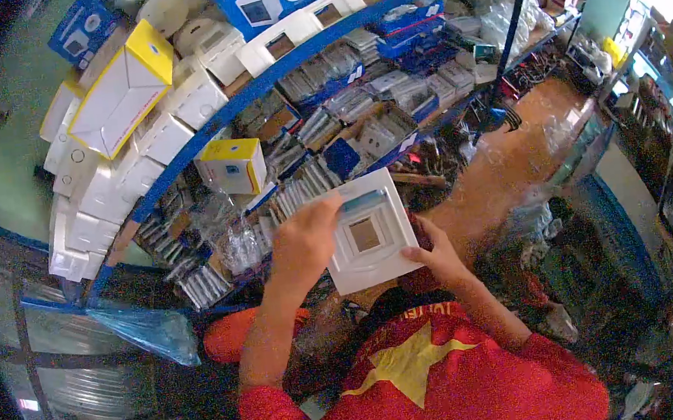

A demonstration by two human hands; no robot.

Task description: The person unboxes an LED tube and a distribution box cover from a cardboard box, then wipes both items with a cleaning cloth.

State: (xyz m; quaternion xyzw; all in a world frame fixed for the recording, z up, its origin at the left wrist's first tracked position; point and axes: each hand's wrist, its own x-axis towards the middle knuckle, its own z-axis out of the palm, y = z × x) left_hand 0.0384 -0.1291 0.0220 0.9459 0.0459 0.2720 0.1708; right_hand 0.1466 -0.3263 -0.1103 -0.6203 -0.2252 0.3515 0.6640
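A white square plastic housing (345,268) with stepped edges around a square window is tilted in front of my chest. My right hand (436,253) grips its right edge, with the thumb on the front face. At its upper left, my left hand (307,242) is closed, fingers bent in against the housing. Right beside those fingers, a blue-grey strip (362,201) lies along the upper part of the housing. Whether the left fingers pinch this strip or the housing's edge is hidden.
A blue-edged shelf (205,129) curves across in front, with white housings (195,96) and a yellow-and-white box (123,89) on top. Below are small packed parts (322,72) and another yellow-and-white box (232,168). Clear plastic bags (510,24) lie at the upper right.
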